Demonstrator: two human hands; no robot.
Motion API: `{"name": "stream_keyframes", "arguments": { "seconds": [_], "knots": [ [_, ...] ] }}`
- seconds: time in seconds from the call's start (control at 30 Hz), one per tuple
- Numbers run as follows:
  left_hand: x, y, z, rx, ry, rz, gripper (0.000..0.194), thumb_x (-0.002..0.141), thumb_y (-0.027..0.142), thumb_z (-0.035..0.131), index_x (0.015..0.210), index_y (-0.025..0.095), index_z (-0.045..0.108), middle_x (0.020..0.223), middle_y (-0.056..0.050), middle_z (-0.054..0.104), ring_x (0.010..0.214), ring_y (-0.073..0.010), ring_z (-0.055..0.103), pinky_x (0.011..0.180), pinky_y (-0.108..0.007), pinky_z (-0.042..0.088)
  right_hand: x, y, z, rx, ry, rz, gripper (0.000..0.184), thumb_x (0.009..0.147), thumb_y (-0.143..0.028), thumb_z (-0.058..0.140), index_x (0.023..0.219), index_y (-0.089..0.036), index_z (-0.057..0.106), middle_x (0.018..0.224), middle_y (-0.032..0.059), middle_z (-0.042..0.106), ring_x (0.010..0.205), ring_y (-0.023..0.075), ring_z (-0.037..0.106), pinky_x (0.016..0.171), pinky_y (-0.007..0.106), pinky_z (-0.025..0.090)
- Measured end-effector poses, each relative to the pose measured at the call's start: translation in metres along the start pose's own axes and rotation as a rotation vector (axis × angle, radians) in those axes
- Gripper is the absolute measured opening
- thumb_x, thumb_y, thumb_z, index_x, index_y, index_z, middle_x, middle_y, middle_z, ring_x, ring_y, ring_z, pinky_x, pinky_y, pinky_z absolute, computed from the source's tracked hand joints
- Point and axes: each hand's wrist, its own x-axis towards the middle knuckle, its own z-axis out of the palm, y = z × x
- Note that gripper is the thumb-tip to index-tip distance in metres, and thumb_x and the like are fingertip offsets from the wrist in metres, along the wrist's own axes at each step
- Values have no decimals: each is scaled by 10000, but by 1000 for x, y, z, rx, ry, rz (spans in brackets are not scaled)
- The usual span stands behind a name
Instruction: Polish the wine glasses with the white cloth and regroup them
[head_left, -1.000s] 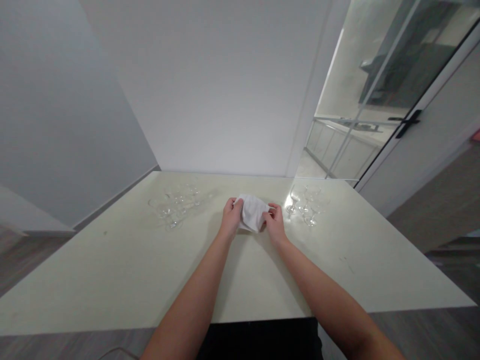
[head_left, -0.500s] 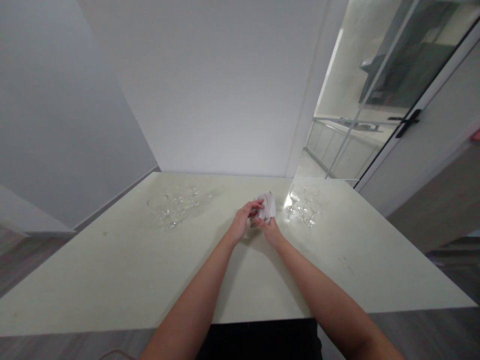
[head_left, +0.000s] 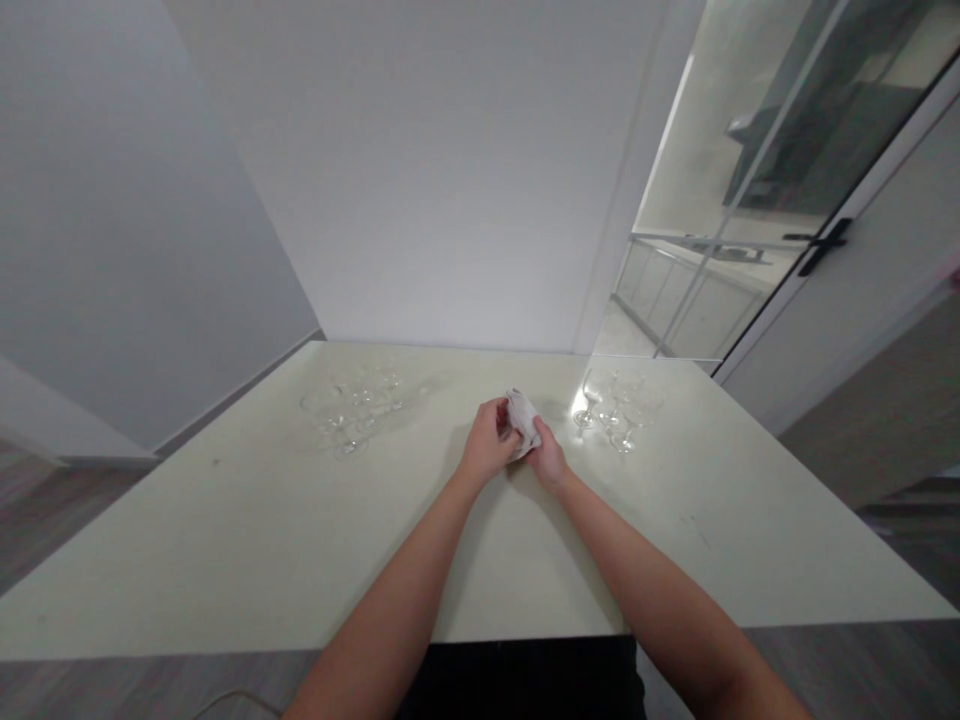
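Over the middle of the table, a crumpled white cloth (head_left: 523, 415) is held between my two hands. From the left, my left hand (head_left: 486, 438) curls its fingers and thumb at the cloth's near edge. My right hand (head_left: 549, 457) grips the cloth's lower right side, thumb on top. Whether something clear is wrapped inside the cloth I cannot tell. Several clear stemmed glasses (head_left: 624, 440) stand close together to the right of my hands. Another group of clear glasses (head_left: 351, 445) is on the left, faint against the pale surface.
The pale table (head_left: 225, 560) reaches back to a white wall (head_left: 450, 200). At the right is a glass-panelled door with a black handle (head_left: 825, 245). A thin cable (head_left: 236, 694) lies on the floor at the near left.
The cloth has turned and tilted to the left between my hands. My left fingers have shifted from over the cloth to its left edge. Both groups of glasses stay in place.
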Motion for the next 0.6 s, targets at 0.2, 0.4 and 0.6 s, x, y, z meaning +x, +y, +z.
{"name": "stream_keyframes", "arguments": {
  "seconds": [0.2, 0.4, 0.6],
  "knots": [
    [5, 3, -4, -259, -49, -114, 552, 824, 248, 547, 1367, 202, 458, 880, -23, 576, 750, -136, 573, 730, -278, 492, 1, 1, -4, -81, 42, 3, 333, 791, -485, 596, 917, -199, 711, 868, 73, 741, 1033, 290, 657, 902, 448, 530],
    [6, 5, -3, -380, -18, -175, 584, 832, 415, 611, 1355, 217, 442, 871, -5, 580, 741, -123, 574, 694, -243, 473, -8, -10, -1, -353, -115, -212, 348, 770, -358, 692, 1106, -268, 674, 1126, 9, 689, 1144, 224, 571, 1005, 355, 438],
    [8, 3, -2, -440, 100, -196, 404, 845, 388, 561, 1198, 191, 552, 800, 1, 573, 700, -126, 542, 653, -227, 457, -7, -12, -6, -471, 15, -276, 175, 778, -358, 653, 915, -250, 642, 789, -50, 592, 743, 151, 523, 697, 242, 428]
  ]
}}
